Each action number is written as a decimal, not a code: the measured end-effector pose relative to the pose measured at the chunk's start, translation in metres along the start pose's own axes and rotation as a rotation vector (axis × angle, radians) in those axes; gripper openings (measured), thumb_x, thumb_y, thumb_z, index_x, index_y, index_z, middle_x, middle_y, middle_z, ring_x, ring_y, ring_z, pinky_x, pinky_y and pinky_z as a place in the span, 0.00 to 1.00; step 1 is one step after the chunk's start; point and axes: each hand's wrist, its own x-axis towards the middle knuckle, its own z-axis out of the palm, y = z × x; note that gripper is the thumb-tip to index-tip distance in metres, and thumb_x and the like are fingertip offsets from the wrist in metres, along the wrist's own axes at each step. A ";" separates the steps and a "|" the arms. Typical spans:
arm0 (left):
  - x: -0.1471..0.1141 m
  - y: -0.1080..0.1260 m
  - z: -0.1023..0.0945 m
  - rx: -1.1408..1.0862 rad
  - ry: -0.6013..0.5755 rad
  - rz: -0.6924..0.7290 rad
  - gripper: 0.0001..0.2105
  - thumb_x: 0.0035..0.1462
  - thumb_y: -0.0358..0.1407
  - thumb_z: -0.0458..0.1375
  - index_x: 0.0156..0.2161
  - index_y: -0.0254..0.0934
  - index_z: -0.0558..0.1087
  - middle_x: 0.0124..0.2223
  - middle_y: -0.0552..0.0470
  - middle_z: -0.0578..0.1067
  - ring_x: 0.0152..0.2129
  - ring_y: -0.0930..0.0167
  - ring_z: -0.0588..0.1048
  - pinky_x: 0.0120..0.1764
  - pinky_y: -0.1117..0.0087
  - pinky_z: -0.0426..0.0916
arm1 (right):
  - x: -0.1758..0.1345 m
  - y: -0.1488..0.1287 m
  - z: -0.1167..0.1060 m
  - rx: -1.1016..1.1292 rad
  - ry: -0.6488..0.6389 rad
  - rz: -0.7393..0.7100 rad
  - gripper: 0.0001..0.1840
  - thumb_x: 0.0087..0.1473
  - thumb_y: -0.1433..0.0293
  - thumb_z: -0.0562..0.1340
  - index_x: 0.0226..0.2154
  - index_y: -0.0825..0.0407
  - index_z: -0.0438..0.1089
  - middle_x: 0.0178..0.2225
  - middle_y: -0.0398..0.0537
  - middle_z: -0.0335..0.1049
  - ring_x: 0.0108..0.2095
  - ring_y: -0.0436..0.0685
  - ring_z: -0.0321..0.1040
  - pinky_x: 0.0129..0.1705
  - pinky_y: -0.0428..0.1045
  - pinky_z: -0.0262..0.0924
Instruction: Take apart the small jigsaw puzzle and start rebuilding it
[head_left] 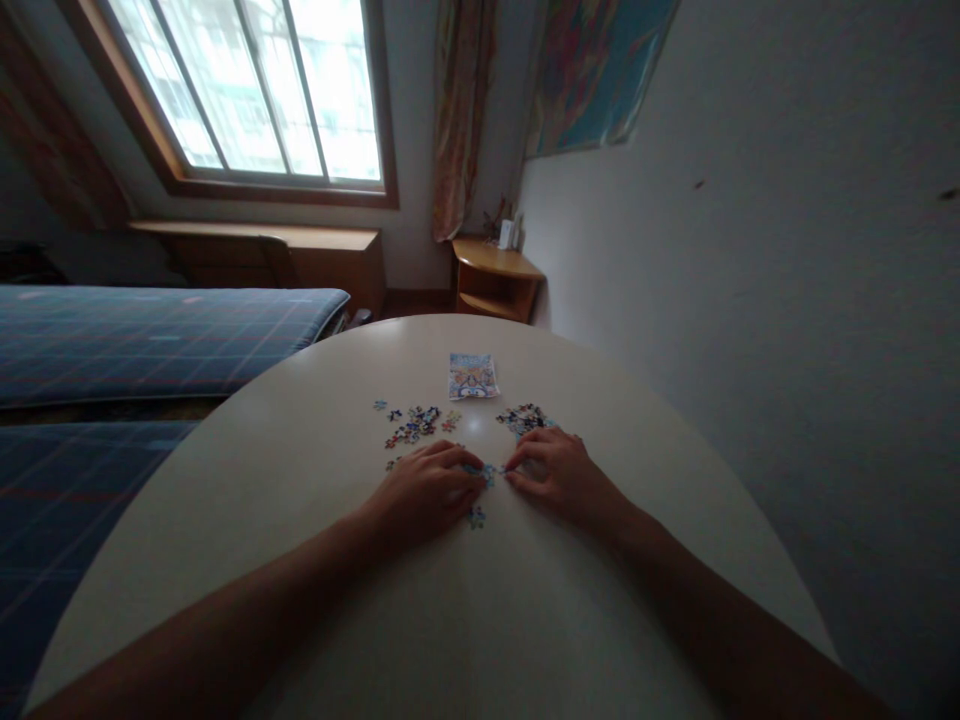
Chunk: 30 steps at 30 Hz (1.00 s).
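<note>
Both my hands rest low over a round white table (480, 620), fingertips facing each other. Between them lie joined light-blue jigsaw puzzle pieces (489, 476). My left hand (431, 485) has thumb and fingers closed at the left edge of these pieces. My right hand (551, 470) pinches a small puzzle piece (504, 470) at their right side. Just below the left fingertips lies a loose puzzle piece (477, 518). Beyond my left hand spreads a heap of puzzle pieces (416, 424); another pile (525, 418) lies beyond my right hand, partly hidden by it.
A picture sheet (473, 376) lies on the table behind the piles. To the left is a bed with a blue plaid mattress (150, 340). A wooden corner shelf (495, 260) and a low desk (315, 238) stand by the window. A white wall (750, 300) rises on the right.
</note>
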 end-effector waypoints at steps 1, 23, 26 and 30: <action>0.000 0.000 0.000 0.001 -0.001 0.000 0.08 0.62 0.32 0.58 0.40 0.45 0.79 0.46 0.54 0.78 0.41 0.68 0.75 0.46 0.65 0.72 | 0.001 0.002 -0.003 0.014 0.009 -0.001 0.04 0.51 0.68 0.67 0.33 0.44 0.78 0.42 0.47 0.76 0.47 0.61 0.69 0.52 0.58 0.56; -0.002 -0.003 0.002 -0.003 0.029 0.025 0.06 0.61 0.32 0.58 0.40 0.42 0.78 0.46 0.52 0.79 0.42 0.68 0.75 0.47 0.63 0.72 | 0.003 0.022 -0.007 -0.115 0.025 0.124 0.18 0.54 0.58 0.64 0.46 0.46 0.75 0.48 0.53 0.71 0.52 0.65 0.64 0.53 0.61 0.54; -0.002 -0.003 0.002 -0.008 0.028 0.024 0.06 0.61 0.32 0.58 0.40 0.43 0.78 0.46 0.52 0.79 0.42 0.68 0.75 0.47 0.63 0.72 | 0.003 0.015 -0.003 -0.132 0.037 0.092 0.15 0.54 0.60 0.65 0.44 0.45 0.75 0.48 0.53 0.71 0.51 0.65 0.64 0.53 0.61 0.53; -0.001 -0.003 0.002 -0.006 0.031 0.026 0.06 0.61 0.31 0.58 0.40 0.42 0.78 0.46 0.52 0.79 0.42 0.68 0.75 0.47 0.63 0.73 | 0.004 0.015 -0.001 -0.111 0.045 0.065 0.10 0.53 0.62 0.66 0.39 0.46 0.76 0.46 0.52 0.72 0.50 0.64 0.66 0.53 0.61 0.54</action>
